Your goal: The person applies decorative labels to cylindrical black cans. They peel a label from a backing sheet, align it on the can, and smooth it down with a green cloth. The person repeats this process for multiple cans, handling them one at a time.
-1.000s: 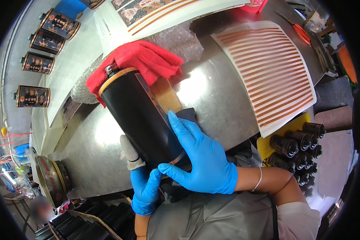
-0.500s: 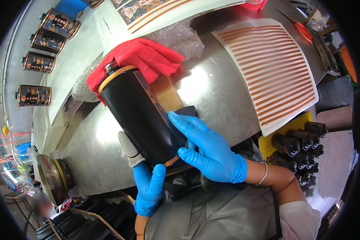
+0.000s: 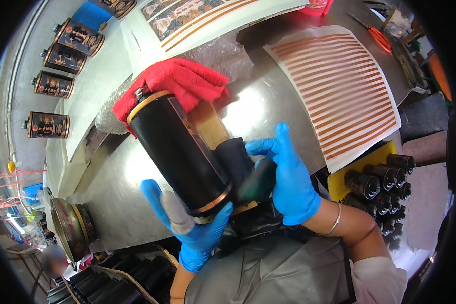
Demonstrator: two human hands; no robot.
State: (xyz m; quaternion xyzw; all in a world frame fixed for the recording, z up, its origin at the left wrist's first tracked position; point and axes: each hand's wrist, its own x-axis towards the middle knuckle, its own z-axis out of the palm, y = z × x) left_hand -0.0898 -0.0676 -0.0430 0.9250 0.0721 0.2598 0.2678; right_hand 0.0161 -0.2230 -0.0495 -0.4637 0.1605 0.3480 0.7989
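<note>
A large black bottle (image 3: 175, 152) lies tilted with gold bands at both ends and a patterned strip along its right side. Its neck end rests by a red cloth (image 3: 175, 81). My left hand (image 3: 197, 235), blue-gloved with a grey cover on one finger, cups the bottle's base between fingers and thumb, the forefinger sticking out. My right hand (image 3: 296, 185), also gloved in blue, grips a dark, flat piece (image 3: 258, 182), blurred by motion, its kind unclear. Between this piece and the bottle sits a black, rounded pad-like object (image 3: 233, 156) on a wooden board (image 3: 210, 124).
A white sheet with brown stripes (image 3: 339, 96) lies on the metal table (image 3: 116, 197), with red-handled scissors (image 3: 379, 39) beyond. Smaller bottles stand on a yellow board (image 3: 339, 180) at right; several labelled bottles (image 3: 54, 84) line the left. Bubble wrap (image 3: 223, 55) lies behind the cloth.
My right hand has come off the bottle's side and moved right, now gripping the dark piece. My left hand has shifted at the base, with its forefinger spread outward.
</note>
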